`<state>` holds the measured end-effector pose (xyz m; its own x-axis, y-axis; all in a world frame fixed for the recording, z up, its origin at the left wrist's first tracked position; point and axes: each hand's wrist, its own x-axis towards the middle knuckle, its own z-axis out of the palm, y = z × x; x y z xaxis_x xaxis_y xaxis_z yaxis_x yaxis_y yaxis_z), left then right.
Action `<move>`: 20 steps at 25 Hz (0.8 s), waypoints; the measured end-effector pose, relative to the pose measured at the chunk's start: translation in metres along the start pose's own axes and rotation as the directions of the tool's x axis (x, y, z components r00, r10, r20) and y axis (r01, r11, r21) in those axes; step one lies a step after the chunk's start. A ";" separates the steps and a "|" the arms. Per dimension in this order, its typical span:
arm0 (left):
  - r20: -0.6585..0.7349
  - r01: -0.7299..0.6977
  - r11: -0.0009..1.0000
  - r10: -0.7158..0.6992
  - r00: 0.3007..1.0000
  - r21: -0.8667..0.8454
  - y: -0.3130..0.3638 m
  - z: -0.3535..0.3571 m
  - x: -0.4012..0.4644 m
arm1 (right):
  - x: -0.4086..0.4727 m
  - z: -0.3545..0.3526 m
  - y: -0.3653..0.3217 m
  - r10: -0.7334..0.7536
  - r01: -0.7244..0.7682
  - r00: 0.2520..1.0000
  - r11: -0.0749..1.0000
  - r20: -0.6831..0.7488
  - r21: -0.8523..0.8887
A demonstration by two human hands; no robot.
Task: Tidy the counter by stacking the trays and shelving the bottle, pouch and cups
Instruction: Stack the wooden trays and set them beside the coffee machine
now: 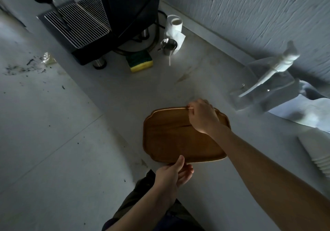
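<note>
Wooden tray (171, 137) between both my hands, near the bench's (205, 80) front edge. My right hand (202, 116) grip closed on the tray's far rim, fingers curled over it. My left hand (172, 173) grips the near rim, thumb on top, fingers underneath. Tray holds nothing. Clear pump bottle (267, 80) toward the bench's right end by the wall, looks blurred, contents not clear. Stack of white cups (319, 161) at the right edge. Small metal jug (168, 45) and white paper roll (174, 25) at the back beside the coffee machine (107, 12). No readable writing.
</note>
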<state>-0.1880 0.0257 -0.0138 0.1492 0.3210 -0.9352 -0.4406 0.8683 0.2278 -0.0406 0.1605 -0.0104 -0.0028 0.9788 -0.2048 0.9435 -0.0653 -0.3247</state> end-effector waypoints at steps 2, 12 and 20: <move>0.002 0.017 1.000 -0.017 1.000 -0.008 0.002 0.000 0.000 | 0.002 0.005 -0.004 -0.010 0.010 1.000 1.000 0.029 0.014; 0.035 0.066 0.997 -0.065 0.997 -0.035 0.004 0.001 0.004 | 0.007 0.017 0.001 -0.006 0.007 1.000 0.999 -0.030 0.049; 0.120 0.041 0.998 -0.047 0.992 0.054 -0.002 0.002 0.012 | 0.013 0.014 0.001 -0.014 0.013 1.000 0.999 0.019 0.052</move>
<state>-0.1837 0.0285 -0.0252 0.2747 0.3227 -0.9057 -0.3856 0.8999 0.2037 -0.0446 0.1706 -0.0262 -0.0218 0.9758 -0.2177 0.9250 -0.0629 -0.3747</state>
